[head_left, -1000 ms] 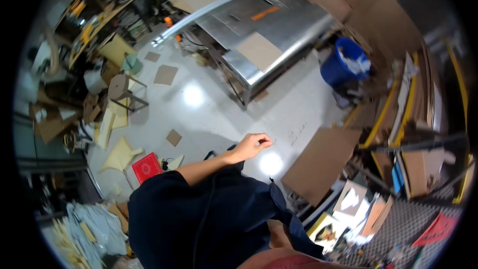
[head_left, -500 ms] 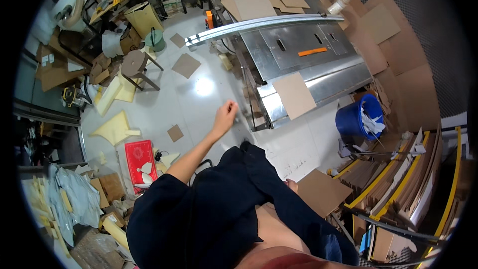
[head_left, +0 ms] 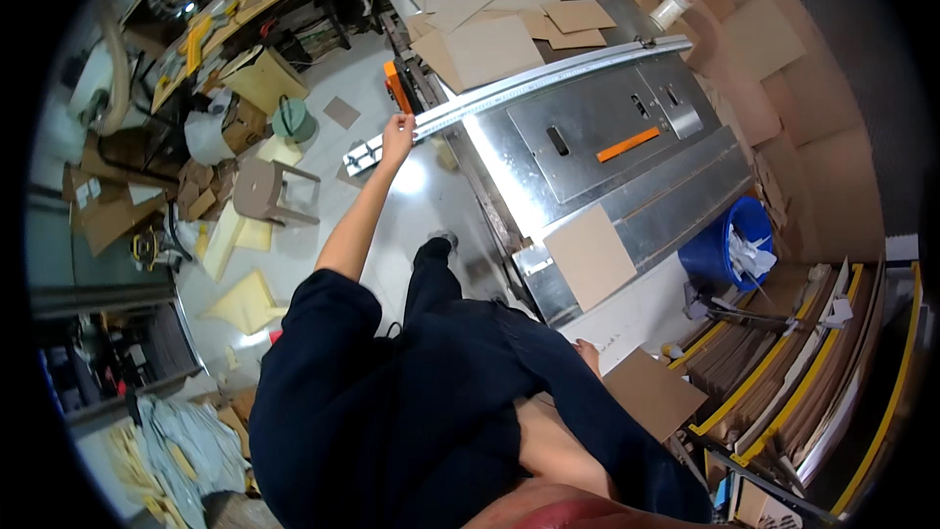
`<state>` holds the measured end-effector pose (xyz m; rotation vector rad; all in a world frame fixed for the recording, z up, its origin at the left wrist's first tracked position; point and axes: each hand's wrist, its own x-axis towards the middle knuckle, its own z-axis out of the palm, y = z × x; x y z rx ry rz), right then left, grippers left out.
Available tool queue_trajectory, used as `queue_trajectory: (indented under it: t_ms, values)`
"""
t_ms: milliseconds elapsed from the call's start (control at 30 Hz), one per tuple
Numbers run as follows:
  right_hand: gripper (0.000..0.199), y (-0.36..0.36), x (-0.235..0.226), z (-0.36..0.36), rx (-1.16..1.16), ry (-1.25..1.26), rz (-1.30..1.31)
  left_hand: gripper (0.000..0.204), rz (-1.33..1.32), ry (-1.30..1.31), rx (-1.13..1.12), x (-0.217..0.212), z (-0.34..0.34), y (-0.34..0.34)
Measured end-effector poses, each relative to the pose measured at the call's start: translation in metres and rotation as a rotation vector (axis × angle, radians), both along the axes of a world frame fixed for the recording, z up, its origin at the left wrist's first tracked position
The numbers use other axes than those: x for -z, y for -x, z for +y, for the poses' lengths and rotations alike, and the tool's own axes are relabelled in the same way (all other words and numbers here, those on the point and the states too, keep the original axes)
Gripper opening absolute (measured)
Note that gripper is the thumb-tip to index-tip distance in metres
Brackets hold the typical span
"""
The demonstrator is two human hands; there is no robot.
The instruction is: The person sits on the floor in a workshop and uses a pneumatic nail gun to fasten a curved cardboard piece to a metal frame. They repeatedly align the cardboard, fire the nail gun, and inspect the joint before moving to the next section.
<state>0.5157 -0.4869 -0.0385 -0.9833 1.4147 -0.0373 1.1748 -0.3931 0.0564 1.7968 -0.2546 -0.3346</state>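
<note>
My left hand [head_left: 397, 140] reaches forward to the near end of a long silver metal rail [head_left: 519, 88]. Its fingers are bent and closed at the rail's edge. This rail lies across a grey metal saw table [head_left: 578, 171] with slots in its top. Low by my right side, my right hand [head_left: 588, 357] shows only in part beyond the dark sleeve. It is closed at the edge of a square brown board [head_left: 654, 394]; some of its fingers are hidden. Another tan board [head_left: 590, 257] lies on the table's near side, and an orange strip [head_left: 628, 143] rests near the slots.
Several boards [head_left: 490, 49] are piled beyond the rail. A blue bin [head_left: 732, 245] with scraps stands right of the table. Racks of upright sheets [head_left: 783, 353] fill the right side. On the left are a brown stool [head_left: 264, 191], a green bucket [head_left: 294, 119] and yellow foam [head_left: 243, 304].
My left hand has moved forward from over the floor to the rail. The view has shifted closer to the saw table. My right hand stays low beside the brown board.
</note>
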Motion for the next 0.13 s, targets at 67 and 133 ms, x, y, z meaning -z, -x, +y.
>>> queue_trajectory:
  t_ms: [67, 133]
  values:
    - [0.034, -0.016, -0.006, 0.012, 0.363, -0.021, -0.024, 0.035, 0.074, -0.095, 0.035, 0.04, -0.052, -0.065]
    - [0.035, -0.038, -0.015, 0.041, 0.535, 0.011, 0.045, 0.038, -0.12, -0.249, -0.006, 0.106, -0.101, -0.143]
